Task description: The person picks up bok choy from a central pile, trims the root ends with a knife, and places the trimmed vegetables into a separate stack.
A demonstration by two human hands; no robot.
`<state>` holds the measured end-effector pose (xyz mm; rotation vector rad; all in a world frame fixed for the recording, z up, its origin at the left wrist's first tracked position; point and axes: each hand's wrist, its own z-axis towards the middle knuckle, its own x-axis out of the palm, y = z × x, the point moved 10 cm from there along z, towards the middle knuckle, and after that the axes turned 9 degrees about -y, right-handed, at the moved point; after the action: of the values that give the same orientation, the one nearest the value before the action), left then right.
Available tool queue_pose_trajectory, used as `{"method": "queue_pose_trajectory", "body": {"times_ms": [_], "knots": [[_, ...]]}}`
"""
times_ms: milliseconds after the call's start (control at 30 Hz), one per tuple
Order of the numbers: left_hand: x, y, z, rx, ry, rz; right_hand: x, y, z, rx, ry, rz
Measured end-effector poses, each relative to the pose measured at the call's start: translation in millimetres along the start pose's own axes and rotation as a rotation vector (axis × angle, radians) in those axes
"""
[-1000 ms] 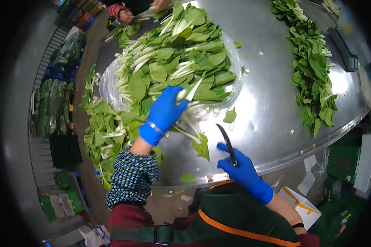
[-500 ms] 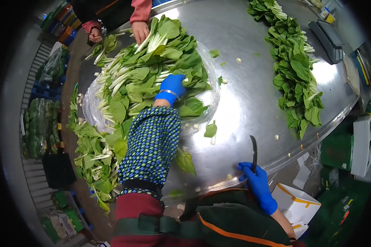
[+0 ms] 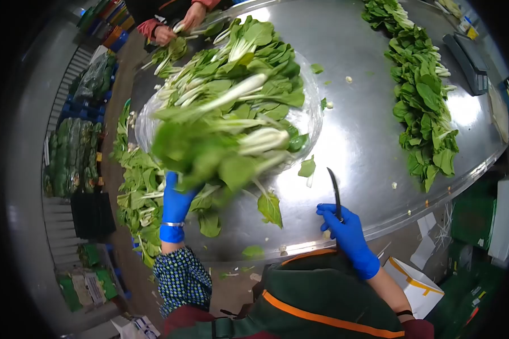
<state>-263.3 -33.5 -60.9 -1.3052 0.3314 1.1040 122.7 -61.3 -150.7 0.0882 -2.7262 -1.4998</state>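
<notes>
My left hand (image 3: 179, 200), in a blue glove, is wrapped round a bunch of leafy greens (image 3: 203, 141) with white stems; the bunch is blurred and hides its fingertips. Behind the bunch lies a large pile of the same greens (image 3: 266, 51) on clear plastic film (image 3: 312, 107). Over the table's near edge, my right hand (image 3: 345, 229), also blue-gloved, grips a small curved knife (image 3: 335, 189), its dark blade pointing up and away from me. Loose leaves (image 3: 270, 208) lie on the metal table (image 3: 356, 135) between my hands.
Across the table a co-worker's hands (image 3: 178, 25) hold a stem. A long row of greens (image 3: 424, 96) lies at the right, beside a dark scale-like device (image 3: 466, 62). More greens (image 3: 138, 192) are heaped at the left. A white box (image 3: 415, 288) stands below the right edge.
My left hand has drawn back from the pile towards me and to the left, now with a bunch in it. The co-worker's hands have come together. The whole view has shifted slightly.
</notes>
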Motion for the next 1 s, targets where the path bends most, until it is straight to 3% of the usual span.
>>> {"method": "queue_pose_trajectory", "body": {"times_ms": [33,100,167,267,400,433,467,533,633,700,767,833,933,967,1000], "knots": [[0.9,66.6,-34.5,-0.474,0.076,-0.193,0.1,-1.9,-1.8,0.013,0.010,-0.001],[-40.8,158.0,-70.0,-0.520,-0.120,-0.094,-14.4,-9.3,-4.0,0.061,-0.055,-0.013],[-78.2,121.3,-63.1,-0.541,-0.228,0.001,-23.3,-20.9,-5.8,0.071,-0.059,-0.061],[-58.2,18.3,-26.2,-0.414,-0.217,-0.201,-25.2,-24.8,-7.3,0.110,-0.057,-0.023],[50.0,-92.2,-2.1,0.135,0.091,-0.151,-8.0,0.9,-12.8,0.059,-0.051,-0.045],[76.7,-109.7,-0.8,0.238,0.080,-0.108,-3.2,9.2,-15.8,0.026,-0.041,-0.052],[106.4,-121.2,1.9,0.306,0.115,-0.052,-0.6,14.4,-17.6,0.000,-0.042,-0.030],[172.0,-116.6,4.5,0.236,0.239,0.187,-0.5,16.6,-22.7,-0.027,-0.056,-0.066],[208.5,-101.4,-3.1,0.353,0.325,0.247,-11.8,16.6,-31.2,-0.137,-0.104,-0.168],[184.1,-87.0,-0.6,0.214,0.241,0.084,-22.9,17.6,-34.0,-0.198,-0.140,-0.224],[139.3,-95.1,-11.2,0.232,0.156,-0.116,-31.0,3.1,-38.7,-0.070,-0.129,-0.169],[100.0,-125.2,-25.1,0.230,0.235,-0.202,-27.0,6.7,-36.2,-0.130,-0.131,-0.223],[61.1,-167.3,-41.9,0.241,0.331,-0.229,6.6,68.0,-40.9,-0.600,-0.036,-0.303],[56.6,-172.3,-44.5,0.238,0.339,-0.233,12.4,80.0,-35.6,-0.591,-0.040,-0.306],[54.2,-176.5,-47.2,0.216,0.366,-0.304,25.2,101.0,-37.0,-0.717,-0.025,-0.425]]}}
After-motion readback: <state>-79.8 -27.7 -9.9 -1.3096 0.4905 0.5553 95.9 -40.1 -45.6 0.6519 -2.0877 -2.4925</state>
